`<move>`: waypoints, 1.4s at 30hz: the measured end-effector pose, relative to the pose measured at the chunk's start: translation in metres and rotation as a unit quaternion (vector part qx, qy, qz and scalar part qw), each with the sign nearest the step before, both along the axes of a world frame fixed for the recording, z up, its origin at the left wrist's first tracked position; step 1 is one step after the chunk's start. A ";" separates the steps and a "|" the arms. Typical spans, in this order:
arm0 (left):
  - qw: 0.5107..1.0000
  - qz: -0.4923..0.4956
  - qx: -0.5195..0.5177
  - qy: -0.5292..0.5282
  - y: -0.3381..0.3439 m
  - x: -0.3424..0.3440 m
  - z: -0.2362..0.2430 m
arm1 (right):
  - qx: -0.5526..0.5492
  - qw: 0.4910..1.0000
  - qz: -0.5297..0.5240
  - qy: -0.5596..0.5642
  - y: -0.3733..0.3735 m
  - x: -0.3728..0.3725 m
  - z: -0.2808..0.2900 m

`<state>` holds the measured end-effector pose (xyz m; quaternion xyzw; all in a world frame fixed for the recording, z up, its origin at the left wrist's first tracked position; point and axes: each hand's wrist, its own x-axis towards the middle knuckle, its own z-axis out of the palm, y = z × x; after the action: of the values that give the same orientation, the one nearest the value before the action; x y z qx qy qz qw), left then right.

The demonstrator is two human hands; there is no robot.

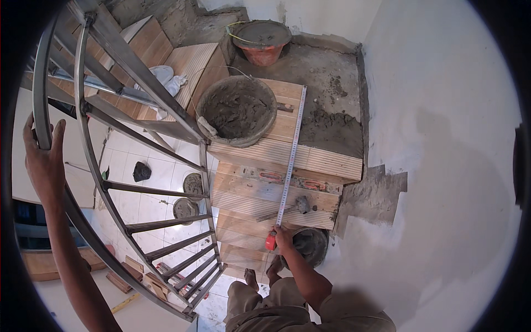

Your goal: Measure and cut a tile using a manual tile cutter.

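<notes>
My left hand (45, 163) is closed around the curved metal handrail (41, 94) at the far left. In my right hand (284, 239) is a red tape measure (270, 241). Its pale blade (292, 157) is drawn out across the wood-look stair treads, away from me to the edge of the upper tiled landing. Under the blade lies a spirit level (312, 183) on a lower step. A hammer (300, 205) rests on the step just beyond my right hand. Close beside that hand stands a dark bucket (321, 254), partly hidden by my forearm.
A mortar-filled bucket (269, 123) stands on the upper step, with a reddish tub (263, 55) behind it. Wet mortar (334, 133) lies by the right wall. Metal railing bars (157, 192) run along the left, above a tiled floor holding two small buckets (185, 210).
</notes>
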<state>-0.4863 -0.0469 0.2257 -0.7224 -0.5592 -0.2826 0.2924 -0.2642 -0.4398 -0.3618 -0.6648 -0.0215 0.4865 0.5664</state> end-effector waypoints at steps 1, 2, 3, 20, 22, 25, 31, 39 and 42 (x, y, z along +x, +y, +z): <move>1.000 0.006 -0.011 -0.006 -0.001 0.002 -0.002 | -0.005 1.000 -0.005 0.018 0.000 0.002 0.003; 1.000 0.002 -0.016 -0.008 0.003 0.001 -0.007 | -0.013 0.999 -0.012 0.035 -0.001 0.006 0.009; 1.000 0.001 0.014 0.006 0.002 -0.008 -0.001 | -0.010 0.999 -0.007 0.042 0.005 0.001 0.018; 0.995 0.004 0.037 0.089 0.013 -0.025 0.001 | -0.057 0.998 -0.008 0.001 0.008 -0.006 0.011; 0.998 0.001 0.036 0.045 0.009 -0.019 0.002 | -0.063 0.998 0.001 -0.031 0.007 -0.006 0.019; 1.000 -0.016 -0.003 0.024 0.009 -0.017 0.002 | -0.082 0.992 0.005 -0.096 0.000 -0.002 0.020; 0.985 0.008 0.089 0.149 0.017 -0.034 0.001 | -0.114 0.967 0.039 -0.223 -0.003 0.003 0.031; 0.992 -0.013 0.045 0.116 0.019 -0.035 0.001 | -0.168 0.957 0.058 -0.229 -0.009 0.007 0.031; 0.991 -0.017 0.051 0.119 0.020 -0.036 0.000 | -0.172 0.955 0.036 -0.240 -0.012 0.007 0.032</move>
<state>-0.5227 -0.0269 0.2254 -0.7442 -0.4932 -0.2278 0.3887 -0.2573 -0.4517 -0.3302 -0.8481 -0.0969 0.3291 0.4037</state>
